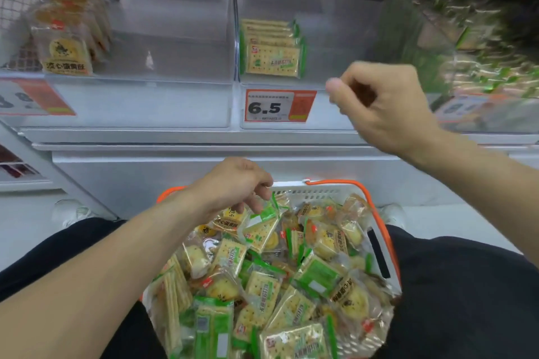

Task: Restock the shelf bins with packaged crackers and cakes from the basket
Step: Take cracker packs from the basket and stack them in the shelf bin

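A white basket (pixel 376 245) with orange handles is seen nearest, held between the person's dark-clad legs and heaped with green-wrapped cracker packets (pixel 264 290) and yellow cake packets (pixel 329 237). At its far edge, one green cracker packet (pixel 262 226) is pinched at its top corner by the curled fingers of the left hand (pixel 236 183), the packet still touching the heap. Higher and to the right, the right hand (pixel 379 105) is held in the air in front of the shelf, its fingers curled loosely with thumb near forefinger; nothing is seen in its grip. Beyond it, a price tag (pixel 280 105) reading 6.5 is fixed to the front of a clear middle bin (pixel 335 46), in which a short row of cracker packets (pixel 272 49) stands upright at the left side. In the left bin (pixel 175 46), cake packets (pixel 68 35) are stacked at the far left. The right-hand bin (pixel 490 46) is blurred, with green packets dimly made out.
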Demonstrator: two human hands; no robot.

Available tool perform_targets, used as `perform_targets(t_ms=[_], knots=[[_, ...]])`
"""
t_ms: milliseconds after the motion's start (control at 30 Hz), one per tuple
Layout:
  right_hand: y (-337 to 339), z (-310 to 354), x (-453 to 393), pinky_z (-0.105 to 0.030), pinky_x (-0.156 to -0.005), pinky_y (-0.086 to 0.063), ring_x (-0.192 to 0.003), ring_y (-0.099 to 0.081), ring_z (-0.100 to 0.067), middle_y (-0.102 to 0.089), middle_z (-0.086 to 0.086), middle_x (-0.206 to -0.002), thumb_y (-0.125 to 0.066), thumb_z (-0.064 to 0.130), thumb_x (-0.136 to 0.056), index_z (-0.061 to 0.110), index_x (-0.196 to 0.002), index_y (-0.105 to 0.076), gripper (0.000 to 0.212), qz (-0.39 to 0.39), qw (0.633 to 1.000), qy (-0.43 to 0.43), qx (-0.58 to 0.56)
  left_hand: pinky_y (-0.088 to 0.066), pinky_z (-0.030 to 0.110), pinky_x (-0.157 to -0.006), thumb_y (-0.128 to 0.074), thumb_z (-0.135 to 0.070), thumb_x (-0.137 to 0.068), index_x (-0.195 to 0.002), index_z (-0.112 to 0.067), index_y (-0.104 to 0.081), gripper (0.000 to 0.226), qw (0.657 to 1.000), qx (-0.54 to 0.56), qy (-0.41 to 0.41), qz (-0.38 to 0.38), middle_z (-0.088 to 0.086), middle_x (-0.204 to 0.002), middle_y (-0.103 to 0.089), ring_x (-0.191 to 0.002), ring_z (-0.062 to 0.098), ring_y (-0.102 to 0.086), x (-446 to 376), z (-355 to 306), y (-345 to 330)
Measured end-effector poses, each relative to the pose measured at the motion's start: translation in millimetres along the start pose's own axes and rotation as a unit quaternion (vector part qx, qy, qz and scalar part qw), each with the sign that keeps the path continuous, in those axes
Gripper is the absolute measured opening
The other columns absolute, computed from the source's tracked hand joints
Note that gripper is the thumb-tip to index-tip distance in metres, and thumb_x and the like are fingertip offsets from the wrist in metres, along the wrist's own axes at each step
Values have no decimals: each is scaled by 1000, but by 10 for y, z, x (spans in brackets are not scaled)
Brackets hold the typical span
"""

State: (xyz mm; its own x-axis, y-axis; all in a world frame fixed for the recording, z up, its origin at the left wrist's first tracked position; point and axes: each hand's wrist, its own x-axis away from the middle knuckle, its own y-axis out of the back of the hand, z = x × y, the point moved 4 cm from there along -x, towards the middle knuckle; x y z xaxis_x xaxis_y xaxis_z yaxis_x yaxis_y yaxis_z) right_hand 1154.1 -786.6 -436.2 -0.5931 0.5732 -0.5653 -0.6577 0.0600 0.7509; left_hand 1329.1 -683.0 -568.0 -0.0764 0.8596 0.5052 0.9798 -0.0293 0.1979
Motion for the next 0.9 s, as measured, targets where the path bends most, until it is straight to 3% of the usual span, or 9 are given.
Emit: perform_targets(t_ms=[100,167,233,333,433,567,667,800,900], knots=[[-381,-258,680,-23,-60,-38,-60,-53,-7,-62,9,-67,-59,37,-99,15,-88,-67,25,265,962,-61,34,-39,24,-47,-57,-21,-99,-99,-8,-67,16,995,-89,3,48,4,-83,-73,-62,20,-66,-19,80,-232],[-648,-502,1078,-27,-73,-45,-77,-57,-5,-70,10,-99,-67,40,-94,23,-123,-59,35,493,854,-145,80,-39,22,-47,-58,-24,-99,-99,-10,-68,17,990,-125,3,71,2,-84,-75,-62,18,-67,-11,127,-355],[-769,-691,1400,-26,-83,-44,-92,-54,-9,-61,2,-133,-76,41,-87,22,-142,-43,67,604,769,-187,94,-39,22,-48,-57,-26,-100,-98,-11,-68,19,985,-150,4,89,3,-86,-76,-64,17,-67,-3,152,-493],[-942,-753,1613,-30,-102,-40,-125,-46,-16,-40,-1,-151,-84,50,-75,21,-155,-25,103,589,790,-147,90,-40,23,-50,-55,-30,-102,-103,-11,-64,21,976,-181,15,117,3,-93,-77,-66,16,-66,11,192,-650],[-1103,-769,1737,-43,-114,-33,-142,-33,-27,-36,-5,-153,-83,55,-73,23,-158,-14,114,587,787,-158,104,-43,22,-53,-54,-32,-102,-101,-14,-64,21,971,-202,19,129,0,-94,-76,-68,14,-68,-15,212,-714],[-1225,-794,1739,-37,-97,-47,-120,-53,-25,-63,-2,-121,-82,53,-74,16,-148,-37,94,591,780,-169,117,-45,22,-51,-54,-31,-103,-105,-12,-63,21,972,-191,34,132,3,-96,-74,-69,16,-68,-51,212,-718],[-1187,-787,1599,-33,-89,-48,-110,-54,-21,-60,9,-93,-84,55,-69,14,-142,-46,92,557,800,-205,90,-47,23,-53,-53,-31,-103,-106,-14,-62,20,971,-200,34,128,2,-96,-73,-71,16,-69,-33,204,-675],[-993,-739,1292,-28,-74,-45,-90,-57,-8,-60,7,-108,-85,61,-66,21,-135,-49,87,461,828,-319,-19,-61,35,-71,-59,-43,-98,-113,-21,-57,27,970,-209,54,108,3,-99,-72,-78,22,-74,-43,224,-568],[-838,-588,1145,-27,-73,-48,-90,-59,-5,-60,7,-105,-84,66,-60,24,-119,-55,78,367,824,-411,-133,-59,42,-90,-75,-63,-73,-129,-28,-47,72,982,-146,31,112,-2,-117,-67,-88,17,-75,-31,184,-531]])
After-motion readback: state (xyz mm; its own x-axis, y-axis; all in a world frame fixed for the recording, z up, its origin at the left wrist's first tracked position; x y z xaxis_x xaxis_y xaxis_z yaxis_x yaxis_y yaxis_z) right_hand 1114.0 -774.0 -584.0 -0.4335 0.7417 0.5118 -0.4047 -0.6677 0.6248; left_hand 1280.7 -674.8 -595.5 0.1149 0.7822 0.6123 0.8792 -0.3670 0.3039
